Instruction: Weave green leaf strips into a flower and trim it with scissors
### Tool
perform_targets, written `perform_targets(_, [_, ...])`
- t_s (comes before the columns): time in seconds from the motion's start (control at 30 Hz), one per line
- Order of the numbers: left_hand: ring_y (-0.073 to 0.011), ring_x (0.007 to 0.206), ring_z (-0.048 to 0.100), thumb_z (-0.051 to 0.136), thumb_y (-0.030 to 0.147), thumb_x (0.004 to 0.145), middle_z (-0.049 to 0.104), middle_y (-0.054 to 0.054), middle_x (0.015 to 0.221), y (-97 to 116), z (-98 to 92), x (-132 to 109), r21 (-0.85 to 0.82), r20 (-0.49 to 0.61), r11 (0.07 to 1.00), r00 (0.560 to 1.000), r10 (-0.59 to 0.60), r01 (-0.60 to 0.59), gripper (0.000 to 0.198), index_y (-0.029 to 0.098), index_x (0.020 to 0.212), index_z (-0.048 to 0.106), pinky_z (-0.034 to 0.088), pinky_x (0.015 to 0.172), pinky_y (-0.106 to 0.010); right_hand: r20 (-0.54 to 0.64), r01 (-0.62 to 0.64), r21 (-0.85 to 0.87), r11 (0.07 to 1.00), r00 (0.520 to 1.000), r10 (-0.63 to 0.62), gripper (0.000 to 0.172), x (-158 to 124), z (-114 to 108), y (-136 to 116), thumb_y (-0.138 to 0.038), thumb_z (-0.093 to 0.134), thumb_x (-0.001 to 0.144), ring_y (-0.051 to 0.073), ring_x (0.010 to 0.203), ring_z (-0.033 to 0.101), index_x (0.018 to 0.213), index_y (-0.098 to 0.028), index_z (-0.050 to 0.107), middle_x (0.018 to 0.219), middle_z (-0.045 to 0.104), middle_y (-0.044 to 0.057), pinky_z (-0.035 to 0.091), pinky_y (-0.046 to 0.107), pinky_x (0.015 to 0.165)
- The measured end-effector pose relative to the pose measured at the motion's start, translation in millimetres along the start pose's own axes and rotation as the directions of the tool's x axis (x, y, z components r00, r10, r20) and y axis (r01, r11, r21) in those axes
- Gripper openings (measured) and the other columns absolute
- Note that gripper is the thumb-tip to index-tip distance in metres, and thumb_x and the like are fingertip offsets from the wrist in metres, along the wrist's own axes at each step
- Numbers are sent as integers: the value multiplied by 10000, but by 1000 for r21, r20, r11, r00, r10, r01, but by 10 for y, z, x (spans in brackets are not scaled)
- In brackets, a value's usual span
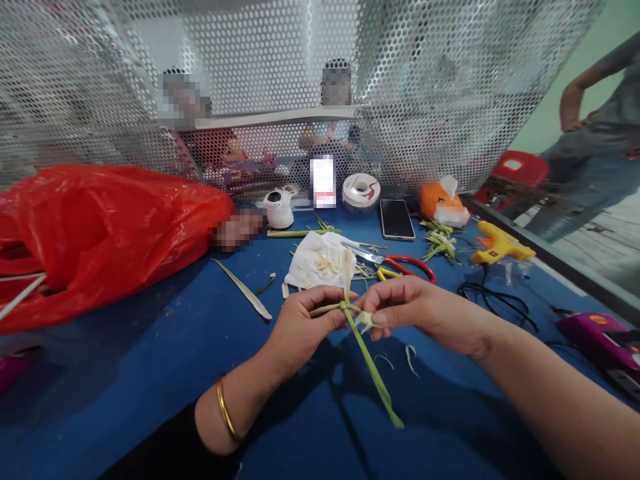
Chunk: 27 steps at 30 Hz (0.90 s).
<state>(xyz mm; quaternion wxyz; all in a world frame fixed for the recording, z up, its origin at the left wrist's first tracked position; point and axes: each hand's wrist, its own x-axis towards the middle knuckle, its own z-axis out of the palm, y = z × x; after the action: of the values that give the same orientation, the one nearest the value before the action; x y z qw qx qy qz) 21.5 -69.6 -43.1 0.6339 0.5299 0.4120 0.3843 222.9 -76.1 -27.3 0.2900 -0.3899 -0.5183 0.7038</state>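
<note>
Between my hands is a knot of pale green leaf strips (370, 363), with one long strip hanging toward me and a shorter end pointing up. My left hand (310, 320) pinches the strips at the knot between thumb and fingers. At the right of the knot, my right hand (410, 307) closes on a pale, folded strip end (367, 321). Just beyond the hands lies a white tissue (305, 260) with yellowish scraps on it. Red-handled scissors (420, 265) rest beside it, partly over a yellow-handled tool (387, 273).
A red plastic bag (115, 227) fills the left side. At the back stand a thread spool (279, 210), a ribbon roll (361, 192), a phone (397, 220) and a tissue pack (443, 203). A yellow glue gun (503, 245) and its black cord lie right, near a purple power strip (605, 340).
</note>
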Motion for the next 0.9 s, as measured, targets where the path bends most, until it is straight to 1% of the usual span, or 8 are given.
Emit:
perform_targets(0.07, [-109,638,611,720,190,663,712,-14,772,6,-6,-6,-21,38,1000,999,-3,4,180,171,842,726,497,652,-230,29,-19,-12,1000,999,20,162,8,13,19,-279,729,728,122,666,580,786,-142,664,717,662,19,444,262,676])
perform_targets(0.17, [-113,636,611,737,209,668,699,-12,759,-5,-20,-10,-46,100,999,995,-7,12,161,173,824,723,482,622,-223,17,-15,-22,1000,1000,15,141,30,35,40,-259,741,707,117,677,578,759,-147,672,718,651,8,453,253,697])
perform_targets(0.33, [-116,625,619,732,206,700,694,-13,739,-40,-43,-12,-94,158,993,986,-54,69,129,182,826,720,448,578,-214,18,-18,-5,1000,1000,18,142,34,20,29,-249,759,673,125,679,581,732,-143,685,716,657,17,457,257,696])
perform_targets(0.43, [-110,631,629,729,191,720,695,-8,735,-64,-55,-15,-147,188,986,981,-56,84,116,187,835,721,449,588,-209,22,-26,10,1000,999,26,152,17,-12,15,-254,765,662,124,654,577,730,-140,689,710,658,19,452,261,677])
perform_targets(0.57, [-100,623,632,722,154,722,692,1,720,-94,-65,-14,-181,173,980,984,-47,79,112,184,830,727,482,626,-215,9,-41,8,999,999,41,146,-1,-39,10,-252,761,657,115,619,560,706,-137,685,657,638,11,437,249,647])
perform_targets(0.7, [-92,620,624,704,137,729,692,5,715,-97,-70,-11,-195,159,977,986,-54,85,111,180,828,731,496,645,-214,12,-42,2,999,999,42,148,11,-32,20,-261,758,663,112,618,549,705,-139,686,669,636,14,430,248,637])
perform_targets(0.83, [-89,610,619,717,139,704,700,-6,732,-44,-104,-11,-181,148,981,988,-48,75,125,166,825,736,500,635,-209,12,-3,-11,1000,1000,3,125,12,-46,-10,-258,743,697,120,658,549,717,-148,688,709,640,20,437,257,672])
perform_targets(0.9, [-84,569,604,724,154,689,693,-9,716,-6,-119,-12,-148,155,984,985,-75,99,141,152,829,734,495,599,-209,-21,40,-32,999,999,-40,111,-22,-73,-62,-266,731,722,128,689,558,730,-161,697,772,654,33,448,265,699])
